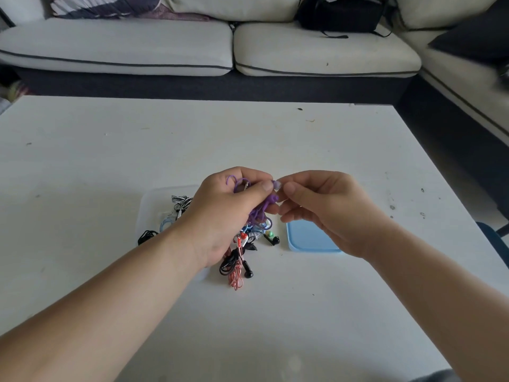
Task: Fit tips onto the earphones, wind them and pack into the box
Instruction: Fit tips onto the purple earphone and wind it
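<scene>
My left hand [228, 213] is closed around a bunched purple earphone cable [260, 212], with one earbud pinched between thumb and forefinger. My right hand [322, 210] pinches a small pale purple ear tip [277, 184] against that earbud, so both hands meet above the table. Beneath my left hand stands a clear plastic box [154, 201] holding wound black-and-white and light blue earphones; most of the box is hidden by my arm. A loose pile of earphones [239, 260] in red, black, blue and green lies between the box and a light blue lid [308, 239].
The white table [275, 144] carries small marks and crumbs. A cream sofa [165, 48] runs along the far side and bends round to the right, with a black bag [338, 15] on it. A dark chair edge [493, 238] shows at the right.
</scene>
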### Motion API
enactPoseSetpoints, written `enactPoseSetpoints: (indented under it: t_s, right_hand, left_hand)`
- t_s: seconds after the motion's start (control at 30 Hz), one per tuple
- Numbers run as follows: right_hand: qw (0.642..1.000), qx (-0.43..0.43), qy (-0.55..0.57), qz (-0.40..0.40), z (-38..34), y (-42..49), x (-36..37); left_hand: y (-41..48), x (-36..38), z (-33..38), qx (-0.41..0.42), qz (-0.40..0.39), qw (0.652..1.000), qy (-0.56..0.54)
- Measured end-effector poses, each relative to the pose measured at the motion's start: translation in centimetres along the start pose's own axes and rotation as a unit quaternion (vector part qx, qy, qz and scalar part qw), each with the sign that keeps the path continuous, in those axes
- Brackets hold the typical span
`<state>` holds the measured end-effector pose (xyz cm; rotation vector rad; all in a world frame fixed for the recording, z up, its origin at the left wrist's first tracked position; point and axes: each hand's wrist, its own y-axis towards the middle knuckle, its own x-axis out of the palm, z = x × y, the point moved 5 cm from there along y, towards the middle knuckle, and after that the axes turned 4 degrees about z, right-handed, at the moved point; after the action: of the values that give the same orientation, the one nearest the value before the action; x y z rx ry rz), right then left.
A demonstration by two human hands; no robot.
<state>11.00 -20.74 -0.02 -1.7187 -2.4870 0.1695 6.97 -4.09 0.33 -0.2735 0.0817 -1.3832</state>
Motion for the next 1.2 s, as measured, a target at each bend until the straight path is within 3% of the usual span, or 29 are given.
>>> enactPoseSetpoints:
  t_s: [0.7, 1.03, 1.2]
  right_hand:
    - [0.997, 0.055, 0.043, -0.029, 1.0, 0.3, 0.0]
    - [1.000, 0.026, -0.001, 0.003, 1.1, 0.3, -0.4]
    - [0.998, 0.038, -0.048, 0.016, 1.3, 0.4, -0.5]
  left_hand:
    - [0.2, -0.3, -0.3, 0.021, 0.021, 0.999, 0.039]
    - [-0.2, -0.1, 0.0, 0.045, 0.009, 0.997, 0.065]
    - [0.0, -0.1, -0.6, 0.011, 0.004, 0.998, 0.060]
